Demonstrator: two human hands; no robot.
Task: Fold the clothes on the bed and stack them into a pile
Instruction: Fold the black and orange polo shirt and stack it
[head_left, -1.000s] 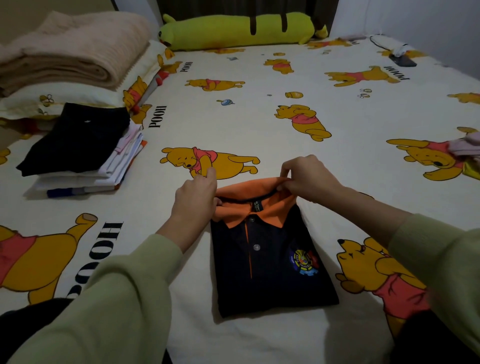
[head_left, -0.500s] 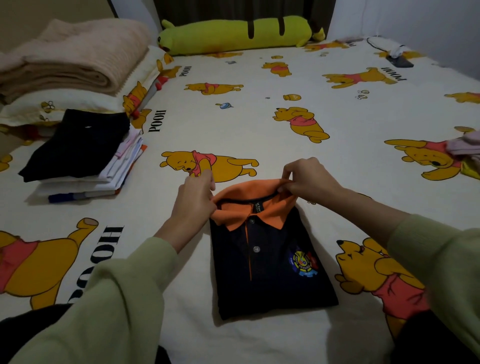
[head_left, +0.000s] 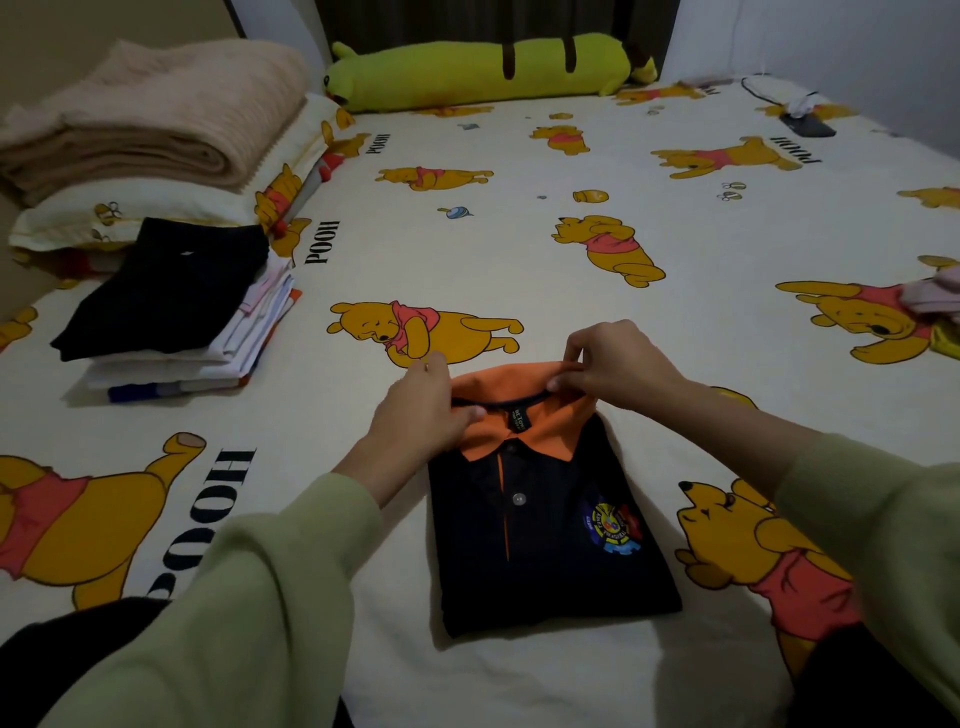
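A folded dark navy polo shirt with an orange collar and a round multicoloured chest badge (head_left: 545, 519) lies flat on the cream bed sheet printed with yellow cartoon bears (head_left: 519, 249), close in front of the person, collar end pointing away. Both hands are at the collar: the left hand (head_left: 415, 415) has its fingers curled over the collar's left side with the thumb pressed on the orange fabric, and the right hand (head_left: 618, 364) pinches the collar's upper right edge between thumb and bent fingers. Pale green sleeves cover both forearms. To the left, well apart from the shirt, a pile of folded clothes topped by a black garment (head_left: 166, 306) sits on the bed, just in front of a bear-print pillow (head_left: 156, 205) carrying a folded beige knitted blanket (head_left: 166, 114). A long yellow-green plush bolster (head_left: 483, 70) lies across the far end of the bed. A few unfolded pinkish garments (head_left: 935, 296) show at the right edge.
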